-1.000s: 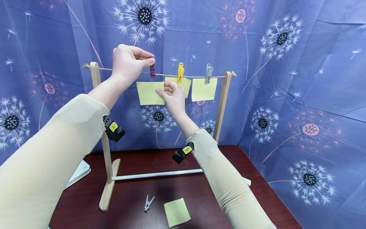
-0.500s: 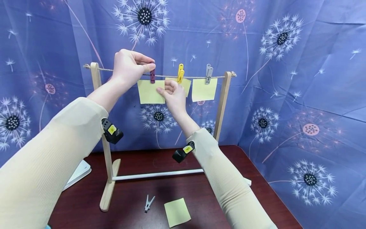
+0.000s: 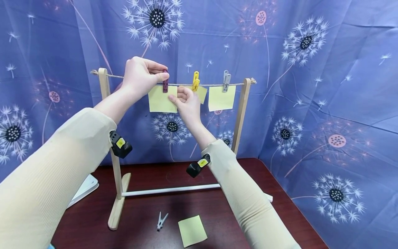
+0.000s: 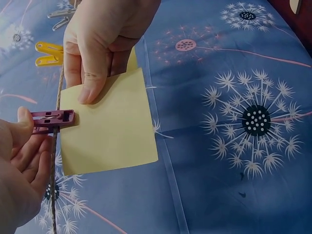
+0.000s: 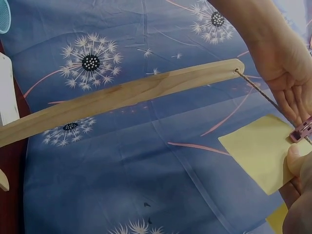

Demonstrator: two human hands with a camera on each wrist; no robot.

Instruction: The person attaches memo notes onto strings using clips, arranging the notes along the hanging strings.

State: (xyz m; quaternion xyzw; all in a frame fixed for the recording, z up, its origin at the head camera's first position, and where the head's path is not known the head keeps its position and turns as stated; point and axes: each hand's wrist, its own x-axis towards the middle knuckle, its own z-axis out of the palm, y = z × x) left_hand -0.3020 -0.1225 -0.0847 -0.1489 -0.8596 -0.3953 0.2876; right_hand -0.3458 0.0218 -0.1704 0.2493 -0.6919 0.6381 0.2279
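Observation:
My left hand (image 3: 140,75) pinches a dark red clothespin (image 3: 165,83) between thumb and fingers. In the left wrist view the clothespin (image 4: 56,118) straddles the rope (image 4: 52,185), its tip over the top edge of a yellow paper note (image 4: 114,129). My right hand (image 3: 189,103) pinches that note (image 3: 160,100) by its right side, thumb in front. Farther right along the rope (image 3: 211,85), a yellow clothespin (image 3: 195,82) carries a second note (image 3: 202,94), partly behind my right hand. A grey clothespin (image 3: 226,82) holds a third note (image 3: 221,98).
The rope runs between two wooden posts (image 3: 240,117), joined low down by a white rod (image 3: 171,190). A pale clothespin (image 3: 161,221) and a loose yellow note (image 3: 192,231) lie on the dark red table (image 3: 140,214). A white object (image 3: 85,188) stands at left.
My left hand has moved down, bringing the dark red clothespin over the rope and the note's top edge. My right hand, still gripping the note, has raised it slightly.

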